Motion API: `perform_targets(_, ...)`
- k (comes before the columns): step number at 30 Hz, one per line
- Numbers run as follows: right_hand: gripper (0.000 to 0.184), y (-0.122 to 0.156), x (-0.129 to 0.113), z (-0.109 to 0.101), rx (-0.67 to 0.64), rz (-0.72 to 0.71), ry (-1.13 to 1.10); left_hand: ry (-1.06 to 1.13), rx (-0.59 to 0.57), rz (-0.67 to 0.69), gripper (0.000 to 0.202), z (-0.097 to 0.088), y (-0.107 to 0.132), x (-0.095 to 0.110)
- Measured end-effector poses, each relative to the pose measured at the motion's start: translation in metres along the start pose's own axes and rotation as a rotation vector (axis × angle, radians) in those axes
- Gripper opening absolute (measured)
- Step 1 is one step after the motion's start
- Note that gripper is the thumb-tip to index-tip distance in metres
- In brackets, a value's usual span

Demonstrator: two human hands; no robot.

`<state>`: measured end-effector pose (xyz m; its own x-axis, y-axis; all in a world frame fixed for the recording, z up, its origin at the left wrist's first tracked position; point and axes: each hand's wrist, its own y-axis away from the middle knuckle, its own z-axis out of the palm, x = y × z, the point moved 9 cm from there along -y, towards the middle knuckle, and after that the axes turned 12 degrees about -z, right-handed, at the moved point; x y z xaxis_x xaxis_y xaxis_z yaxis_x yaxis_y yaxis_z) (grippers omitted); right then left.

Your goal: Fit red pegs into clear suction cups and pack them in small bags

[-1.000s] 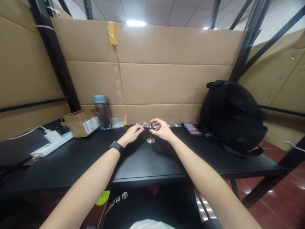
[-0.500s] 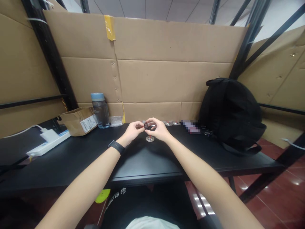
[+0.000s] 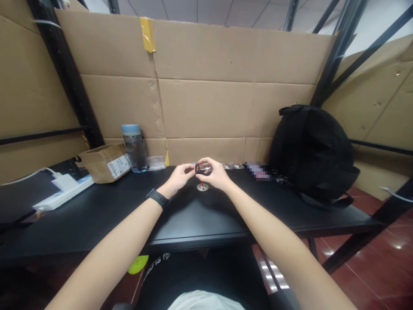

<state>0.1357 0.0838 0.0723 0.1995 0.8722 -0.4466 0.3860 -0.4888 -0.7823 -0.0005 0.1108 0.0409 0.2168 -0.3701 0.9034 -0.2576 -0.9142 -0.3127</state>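
My left hand [image 3: 181, 175] pinches with thumb and forefinger at the left side of a small dark round piece [image 3: 198, 168], above the middle of the table. Curled around the same piece from the right are the thumb and fingers of my right hand [image 3: 215, 173], both closed at their tips. Just below the fingers, a shiny metal disc [image 3: 202, 187] lies flat on the black table [image 3: 200, 219], with a short red stem [image 3: 202, 183] rising from it. The fingers hide whether the stem joins the dark piece.
Along the back stand an open cardboard box [image 3: 106, 165], a water bottle [image 3: 137, 150] and a clear plastic packet [image 3: 157, 163]. Small clear packs [image 3: 237, 166] lie behind my right hand. A black backpack [image 3: 309, 155] fills the right end; a white power strip [image 3: 63, 194] lies left.
Both hands keep their hold on the dark piece with hardly any movement. The whole view has shifted slightly.
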Motion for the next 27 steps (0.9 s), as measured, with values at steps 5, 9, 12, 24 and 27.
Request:
perform_targets(5,0.033,0.002,0.003,0.000,0.008,0.023,-0.016,-0.102,0.095,0.076,0.026,-0.007,-0.001,-0.001)
perform_targets(9,0.029,0.005,0.016,0.001,0.014,0.078,-0.021,-0.215,0.219,0.109,0.017,-0.011,0.000,0.004)
perform_targets(12,0.034,0.006,0.028,0.001,0.012,0.120,-0.046,-0.281,0.273,0.129,0.016,-0.011,0.003,0.011)
perform_targets(24,0.019,0.010,0.047,0.010,-0.111,0.161,-0.090,-0.390,0.266,0.157,0.016,-0.009,0.007,0.011)
perform_targets(27,0.016,0.010,0.046,0.011,-0.121,0.154,-0.082,-0.412,0.249,0.149,0.017,-0.009,0.007,0.010)
